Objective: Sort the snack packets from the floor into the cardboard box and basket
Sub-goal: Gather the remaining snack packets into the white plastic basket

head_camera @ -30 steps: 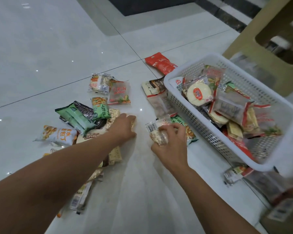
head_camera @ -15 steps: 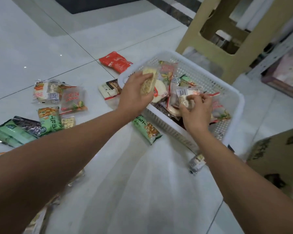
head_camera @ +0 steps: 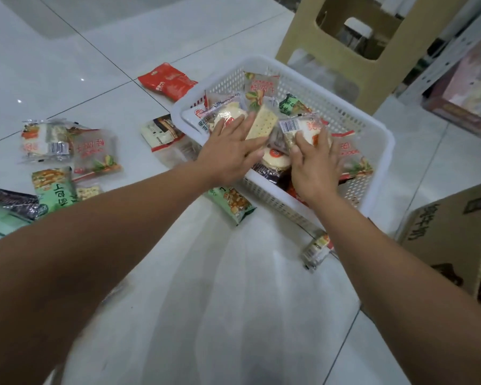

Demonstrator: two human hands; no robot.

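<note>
Head view: left hand (head_camera: 228, 151) lies flat, fingers straight and apart, on cracker packet (head_camera: 261, 125); right hand (head_camera: 314, 162) rests spread fingers on round cake packet (head_camera: 303, 129). Both packets sit inside white basket (head_camera: 388, 151). Judgement: lift hands straight up, avoid dragging wrappers over rim

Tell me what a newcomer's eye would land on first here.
Both hands reach into the white basket at centre right: the left hand lies on a cracker packet, the right hand on a barcoded packet. More packets lie scattered on the floor to the left, a red packet just beyond the basket's far left corner.
</note>
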